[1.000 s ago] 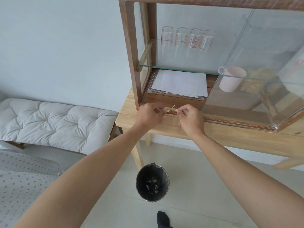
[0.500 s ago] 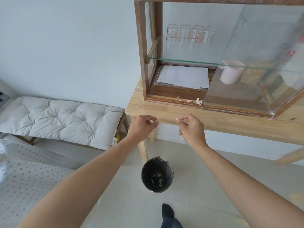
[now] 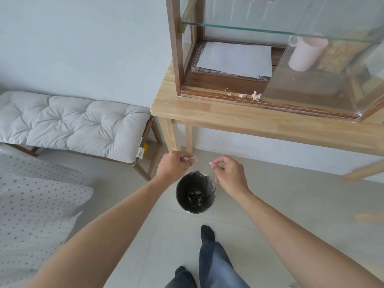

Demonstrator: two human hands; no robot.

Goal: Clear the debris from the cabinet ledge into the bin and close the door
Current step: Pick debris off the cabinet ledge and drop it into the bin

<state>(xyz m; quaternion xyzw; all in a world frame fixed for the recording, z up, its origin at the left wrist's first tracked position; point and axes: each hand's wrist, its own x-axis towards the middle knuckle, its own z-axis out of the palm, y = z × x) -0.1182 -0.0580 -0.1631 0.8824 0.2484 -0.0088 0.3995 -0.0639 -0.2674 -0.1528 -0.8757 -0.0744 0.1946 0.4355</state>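
Note:
A small black-lined bin [image 3: 195, 194] stands on the floor with scraps inside. My left hand [image 3: 173, 166] hovers above its far left rim, pinching a small pale scrap [image 3: 195, 160]. My right hand [image 3: 228, 173] is above the far right rim, pinching another tiny scrap [image 3: 210, 163]. Up on the wooden cabinet's front ledge [image 3: 207, 95] lie a few crumpled pale bits of debris [image 3: 256, 96]. The glass door [image 3: 324, 65] stands open, swung out to the right.
The cabinet sits on a light wooden table [image 3: 239, 119]. Papers [image 3: 234, 59] and a pink cup [image 3: 305, 54] are inside it. A cushioned bench [image 3: 68, 123] stands at the left, dotted bedding [image 3: 31, 200] at lower left. My feet [image 3: 207, 235] are just behind the bin.
Both hands left the cabinet ledge and came down over the bin, each pinching a scrap. My view tilted down with them.

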